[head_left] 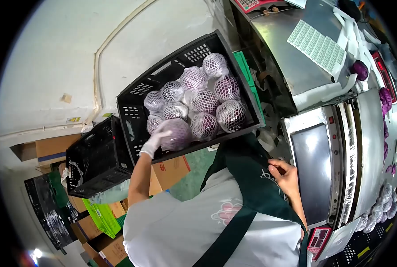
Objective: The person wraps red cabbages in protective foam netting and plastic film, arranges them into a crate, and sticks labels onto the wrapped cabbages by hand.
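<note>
My left hand (155, 141), in a white glove, is closed around the left side of a purple cabbage (177, 134) wrapped in clear film, at the near edge of a black crate (194, 147). Several more purple cabbages (204, 100) in white foam nets fill that crate. Bare and with curled fingers, my right hand (285, 177) is beside the dark green apron (240, 167), on the right of my body. Whether anything is between those fingers cannot be made out.
Another black crate (96, 162) stands to the left, with cardboard boxes (111, 251) and a lime green crate (101, 218) below it. A metal wrapping machine (312, 164) is close on my right. Beyond it are a metal table (280, 42) and a red scale (318, 240).
</note>
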The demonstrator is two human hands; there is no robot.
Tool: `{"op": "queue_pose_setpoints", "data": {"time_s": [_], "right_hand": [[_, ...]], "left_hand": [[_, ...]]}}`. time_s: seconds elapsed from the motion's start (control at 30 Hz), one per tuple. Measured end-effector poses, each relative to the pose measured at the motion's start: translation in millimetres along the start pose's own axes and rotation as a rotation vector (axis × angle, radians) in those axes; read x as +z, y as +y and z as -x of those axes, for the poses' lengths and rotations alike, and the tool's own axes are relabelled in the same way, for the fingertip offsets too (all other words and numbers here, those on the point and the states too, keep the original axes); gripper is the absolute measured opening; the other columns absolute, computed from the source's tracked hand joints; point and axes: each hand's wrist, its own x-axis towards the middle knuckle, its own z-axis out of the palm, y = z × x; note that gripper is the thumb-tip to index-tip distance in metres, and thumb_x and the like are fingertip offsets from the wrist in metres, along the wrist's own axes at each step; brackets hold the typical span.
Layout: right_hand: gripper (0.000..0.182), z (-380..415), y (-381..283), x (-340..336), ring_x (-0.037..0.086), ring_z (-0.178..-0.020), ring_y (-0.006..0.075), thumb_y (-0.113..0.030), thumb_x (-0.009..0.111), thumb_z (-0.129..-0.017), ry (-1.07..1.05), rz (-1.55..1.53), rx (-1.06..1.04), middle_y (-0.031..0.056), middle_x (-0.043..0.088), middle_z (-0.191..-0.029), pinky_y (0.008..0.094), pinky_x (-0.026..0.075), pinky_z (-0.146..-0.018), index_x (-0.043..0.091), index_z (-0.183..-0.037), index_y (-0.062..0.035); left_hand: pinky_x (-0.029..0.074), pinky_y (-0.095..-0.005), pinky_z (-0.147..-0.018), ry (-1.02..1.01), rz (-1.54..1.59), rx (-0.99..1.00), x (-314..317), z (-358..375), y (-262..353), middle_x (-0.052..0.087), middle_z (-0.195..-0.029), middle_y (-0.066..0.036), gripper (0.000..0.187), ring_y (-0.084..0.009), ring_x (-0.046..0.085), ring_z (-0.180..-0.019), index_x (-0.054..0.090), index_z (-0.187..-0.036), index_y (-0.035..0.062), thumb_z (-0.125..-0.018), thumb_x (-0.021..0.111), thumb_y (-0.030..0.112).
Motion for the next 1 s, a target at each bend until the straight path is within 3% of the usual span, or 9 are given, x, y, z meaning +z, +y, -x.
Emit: {"op": "queue_pose_setpoints", "data": {"time_s": [0.2, 0.27, 0.33, 0.4, 0.47, 0.6, 0.67, 0.87, 1.0], "right_hand": [[0.019, -11, -1, 3, 0.058, -0.069, 0.0078, -0.010, 0.065, -0.081, 0.035, -0.019, -0.009, 0.0050, 0.065, -0.077, 0.0215, 0.046, -0.066, 0.064, -0.096, -0.0001], [0.019, -8, 8, 2, 0.057, -0.070, 0.0075, -0.010, 0.065, -0.081, 0.069, -0.093, -0.003, 0.0048, 0.065, -0.077, 0.0210, 0.046, -0.066, 0.064, -0.096, 0.0002], [0.018, -3, 12, -5, 0.057, -0.071, 0.0069, -0.008, 0.065, -0.081, 0.080, -0.120, -0.011, 0.0043, 0.064, -0.078, 0.0208, 0.046, -0.067, 0.063, -0.095, 0.0012], [0.017, 7, 17, -13, 0.057, -0.071, 0.0070, -0.007, 0.065, -0.081, 0.152, -0.148, -0.017, 0.0043, 0.064, -0.079, 0.0209, 0.046, -0.067, 0.063, -0.095, 0.0019], [0.017, 23, 21, -23, 0.058, -0.071, 0.0075, -0.007, 0.065, -0.081, 0.239, -0.207, -0.006, 0.0049, 0.065, -0.080, 0.0224, 0.048, -0.067, 0.064, -0.095, 0.0013], [0.020, 65, 18, -57, 0.058, -0.068, 0.0067, -0.015, 0.064, -0.082, 0.383, -0.234, -0.010, 0.0063, 0.065, -0.076, 0.0225, 0.047, -0.063, 0.064, -0.095, 0.0012], [0.019, 101, 2, -91, 0.059, -0.069, 0.0083, -0.015, 0.065, -0.081, 0.481, -0.111, 0.039, 0.0072, 0.066, -0.081, 0.0229, 0.048, -0.063, 0.064, -0.092, 0.0008], [0.018, 171, -8, -173, 0.063, -0.068, 0.0116, -0.014, 0.065, -0.080, 0.836, 0.064, -0.075, 0.0083, 0.066, -0.084, 0.0242, 0.050, -0.063, 0.064, -0.091, 0.0003], [0.029, 183, -16, -269, 0.063, -0.065, 0.0121, -0.023, 0.070, -0.077, 0.978, 0.247, 0.077, 0.0085, 0.066, -0.077, 0.0245, 0.050, -0.060, 0.065, -0.093, 0.0001]], "left_hand": [[0.041, -0.0362, -0.093, 0.072, -0.281, -0.301, 48, -11, 32, 0.032, -0.132, -0.012, 0.080, -0.0287, 0.040, -0.119, 0.038, -0.131, 0.0123, -0.063, 0.078, 0.026], [0.048, -0.0351, -0.079, -0.009, -0.859, -0.043, 47, -21, 59, 0.060, -0.103, -0.014, 0.069, -0.0229, 0.057, -0.100, 0.049, -0.120, 0.0058, -0.063, 0.077, 0.033], [0.047, -0.0319, -0.079, 0.138, -1.077, 0.148, 75, -30, 115, 0.065, -0.091, -0.012, 0.054, -0.0218, 0.061, -0.088, 0.056, -0.110, 0.0017, -0.069, 0.074, 0.031], [0.047, -0.0285, -0.078, 0.349, -0.542, 0.306, 123, -46, 161, 0.065, -0.090, -0.012, 0.036, -0.0205, 0.062, -0.084, 0.061, -0.101, 0.0010, -0.075, 0.070, 0.023], [0.047, -0.0261, -0.076, 0.376, -0.609, 0.658, 168, -68, 189, 0.065, -0.092, -0.011, 0.022, -0.0165, 0.062, -0.083, 0.063, -0.097, 0.0015, -0.079, 0.064, 0.016], [0.049, -0.0311, -0.076, -0.051, -0.427, 0.925, 316, -34, 249, 0.063, -0.095, -0.013, 0.020, -0.0226, 0.062, -0.084, 0.062, -0.096, 0.0014, -0.077, 0.064, 0.006], [0.050, -0.0327, -0.075, -0.332, -0.589, 1.465, 402, -29, 249, 0.063, -0.094, -0.013, 0.019, -0.0253, 0.063, -0.084, 0.062, -0.095, 0.0020, -0.076, 0.063, 0.001], [0.047, -0.0312, -0.060, -0.843, -0.580, 1.595, 506, -5, 193, 0.064, -0.090, -0.008, 0.013, -0.0227, 0.062, -0.074, 0.063, -0.086, 0.0078, -0.073, 0.065, 0.009], [0.046, -0.0323, -0.056, -0.875, -0.670, 1.545, 524, -17, 176, 0.064, -0.085, -0.003, 0.008, -0.0208, 0.059, -0.064, 0.062, -0.080, 0.0109, -0.072, 0.064, 0.010]]}}
